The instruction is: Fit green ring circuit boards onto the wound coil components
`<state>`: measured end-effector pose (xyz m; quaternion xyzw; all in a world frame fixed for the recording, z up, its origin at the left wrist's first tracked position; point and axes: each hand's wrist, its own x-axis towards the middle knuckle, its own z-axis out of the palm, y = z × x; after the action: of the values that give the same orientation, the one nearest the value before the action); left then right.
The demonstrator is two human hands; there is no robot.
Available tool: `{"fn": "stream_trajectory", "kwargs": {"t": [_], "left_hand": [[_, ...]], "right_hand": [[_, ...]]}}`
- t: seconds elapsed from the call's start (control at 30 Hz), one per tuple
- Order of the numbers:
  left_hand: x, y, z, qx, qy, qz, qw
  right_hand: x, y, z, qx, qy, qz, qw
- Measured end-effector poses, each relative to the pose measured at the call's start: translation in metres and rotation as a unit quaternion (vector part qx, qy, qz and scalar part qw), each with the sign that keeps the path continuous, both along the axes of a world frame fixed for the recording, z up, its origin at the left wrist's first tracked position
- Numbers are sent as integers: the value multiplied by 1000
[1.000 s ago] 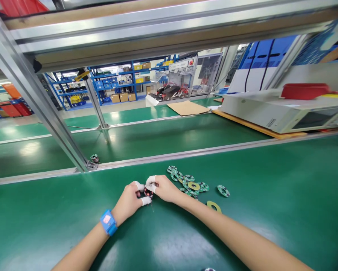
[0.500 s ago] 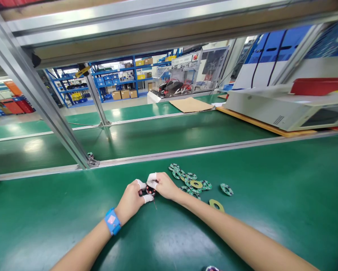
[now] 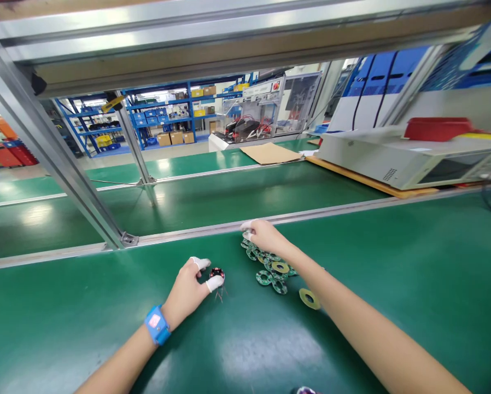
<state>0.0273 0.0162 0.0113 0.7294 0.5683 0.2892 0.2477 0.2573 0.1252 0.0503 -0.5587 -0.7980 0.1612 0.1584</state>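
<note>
A small round motor stator [image 3: 217, 272], dark with copper-coloured windings, lies on the green tabletop with thin wire ends trailing toward me. Around its left side my left hand [image 3: 192, 287] is spread, white finger cots on its tips. The thumb overlaps the stator's near edge, while the index finger stands apart from it. My right hand [image 3: 266, 238], also in finger cots, has its fingertips pinched together at the far end of a pile of green ring-shaped circuit boards [image 3: 264, 278]. Whatever is between those fingertips is hidden. A yellowish ring [image 3: 280, 267] lies on the pile.
Another yellowish ring [image 3: 310, 299] lies nearer my right forearm. One round part [image 3: 306, 390] shows at the bottom edge. An aluminium post [image 3: 85, 180] and rail [image 3: 212, 228] bound the bench. A grey machine case [image 3: 376, 156] stands at the back right.
My right hand has left the stator and moved right and away from me to the ring boards. My left hand's fingers have opened around the stator. The view has shifted slightly.
</note>
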Motion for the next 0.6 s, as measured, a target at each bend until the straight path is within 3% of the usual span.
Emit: {"fn": "stream_trajectory", "kwargs": {"t": [0.2, 0.37, 0.6], "left_hand": [[7, 3, -3, 1, -15, -39, 999], [8, 2, -4, 2, -9, -35, 999], [4, 5, 0, -5, -57, -21, 998]], "right_hand": [[-2, -7, -4, -33, -108, -27, 993], [-6, -11, -6, -38, -126, -42, 990], [-11, -14, -10, 10, -45, 77, 996]]}}
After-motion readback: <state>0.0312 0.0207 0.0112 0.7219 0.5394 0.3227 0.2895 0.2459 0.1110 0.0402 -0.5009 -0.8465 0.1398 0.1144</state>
